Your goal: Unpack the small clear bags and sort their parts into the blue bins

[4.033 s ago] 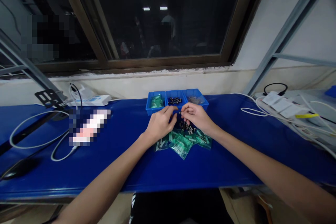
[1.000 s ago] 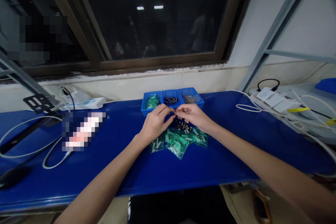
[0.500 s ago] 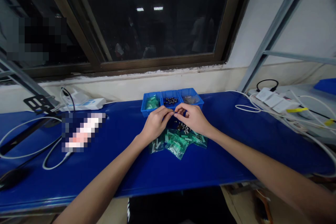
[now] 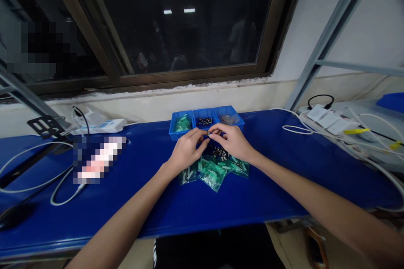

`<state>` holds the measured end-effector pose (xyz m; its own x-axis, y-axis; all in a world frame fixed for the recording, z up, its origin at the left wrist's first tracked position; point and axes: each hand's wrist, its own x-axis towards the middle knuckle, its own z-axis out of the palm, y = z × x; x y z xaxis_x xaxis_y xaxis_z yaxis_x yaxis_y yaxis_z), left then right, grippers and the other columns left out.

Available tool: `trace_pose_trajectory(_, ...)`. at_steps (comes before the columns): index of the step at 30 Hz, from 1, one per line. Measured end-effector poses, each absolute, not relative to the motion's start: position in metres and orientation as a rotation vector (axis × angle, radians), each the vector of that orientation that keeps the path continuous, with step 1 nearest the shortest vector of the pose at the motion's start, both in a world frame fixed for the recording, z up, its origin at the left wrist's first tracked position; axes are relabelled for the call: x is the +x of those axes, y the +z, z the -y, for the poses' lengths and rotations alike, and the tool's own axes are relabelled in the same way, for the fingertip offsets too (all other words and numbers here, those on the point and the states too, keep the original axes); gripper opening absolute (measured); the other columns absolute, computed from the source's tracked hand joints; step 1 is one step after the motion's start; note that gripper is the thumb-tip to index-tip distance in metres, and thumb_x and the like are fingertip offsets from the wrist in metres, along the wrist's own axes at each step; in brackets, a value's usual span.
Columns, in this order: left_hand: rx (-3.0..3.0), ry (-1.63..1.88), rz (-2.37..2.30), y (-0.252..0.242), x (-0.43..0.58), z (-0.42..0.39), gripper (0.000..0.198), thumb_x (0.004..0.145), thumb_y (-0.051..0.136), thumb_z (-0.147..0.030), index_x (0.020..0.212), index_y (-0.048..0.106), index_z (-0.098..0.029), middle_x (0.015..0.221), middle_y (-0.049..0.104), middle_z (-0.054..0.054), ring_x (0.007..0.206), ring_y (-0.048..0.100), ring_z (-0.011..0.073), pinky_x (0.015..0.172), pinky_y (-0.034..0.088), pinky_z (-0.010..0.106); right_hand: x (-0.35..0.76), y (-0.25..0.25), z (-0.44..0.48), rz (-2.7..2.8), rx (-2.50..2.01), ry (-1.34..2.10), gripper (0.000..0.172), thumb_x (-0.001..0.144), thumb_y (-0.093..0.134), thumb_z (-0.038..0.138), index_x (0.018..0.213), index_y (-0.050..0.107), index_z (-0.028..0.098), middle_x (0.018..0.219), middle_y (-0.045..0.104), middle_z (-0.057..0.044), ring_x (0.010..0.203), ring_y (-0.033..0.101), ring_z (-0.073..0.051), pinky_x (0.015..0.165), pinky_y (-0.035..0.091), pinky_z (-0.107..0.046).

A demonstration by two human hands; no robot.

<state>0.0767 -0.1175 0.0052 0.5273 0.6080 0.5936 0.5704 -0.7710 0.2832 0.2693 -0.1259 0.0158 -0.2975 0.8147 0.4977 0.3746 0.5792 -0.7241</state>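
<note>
My right hand (image 4: 232, 138) pinches a small pale-and-dark part (image 4: 208, 133) between thumb and fingertips; its exact kind is too small to make out. Meeting it from the left, my left hand (image 4: 188, 147) has its index fingertip at the part, with the thumb apart and lower. Below the hands lies a pile of small metal-and-black pieces (image 4: 220, 153). Nearer to me are several green-tinted clear plastic bags (image 4: 212, 174) with small pale pieces inside. Just behind the hands stand three joined blue bins: the left bin (image 4: 174, 128), middle bin (image 4: 195, 114) and right bin (image 4: 239, 118).
Green bags (image 4: 183, 123) lie in the left bin, and dark metallic pieces (image 4: 205, 121) in the middle one. A blurred-out lit object (image 4: 101, 159) with a white cable is on the left. A power strip (image 4: 107, 126) and chargers (image 4: 331, 119) with loose cables flank the blue tabletop (image 4: 151, 210).
My left thumb has dropped away from its index finger, which stays at the small part. More of the part shows now. My right hand has hardly moved.
</note>
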Motion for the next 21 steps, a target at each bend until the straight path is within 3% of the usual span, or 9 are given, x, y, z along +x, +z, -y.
trace_pose_trajectory(9,2.746,1.187,-1.107,0.004,0.078,0.117,0.02,0.098,0.05,-0.033,0.105,0.059,-0.017,0.077,0.055,0.001,0.069,0.054,0.0133,0.064,0.046,0.027,0.271,0.008,0.12,1.934,-0.977,0.683,0.018,0.094,0.051,0.028,0.089,0.064,0.018,0.082,0.069,-0.004,0.075,0.065,-0.016,0.068,0.049,-0.03)
trace_pose_trajectory(15,2.774,1.177,-1.073,0.005,0.078,0.118,0.018,0.1,0.047,-0.029,0.102,0.061,-0.018,0.086,0.058,0.003,0.075,0.058,0.0137,0.066,0.048,0.028,0.274,0.008,0.116,1.872,-0.955,1.09,0.023,0.094,0.048,0.029,0.079,0.061,0.018,0.075,0.065,-0.006,0.067,0.061,-0.015,0.053,0.046,-0.027)
trace_pose_trajectory(21,2.78,1.153,-1.098,0.004,0.077,0.117,0.019,0.101,0.045,-0.028,0.102,0.061,-0.018,0.09,0.059,0.004,0.077,0.059,0.014,0.068,0.049,0.028,0.277,0.011,0.115,1.871,-0.947,1.238,0.018,0.092,0.052,0.029,0.084,0.064,0.017,0.08,0.066,-0.007,0.072,0.062,-0.016,0.051,0.046,-0.026)
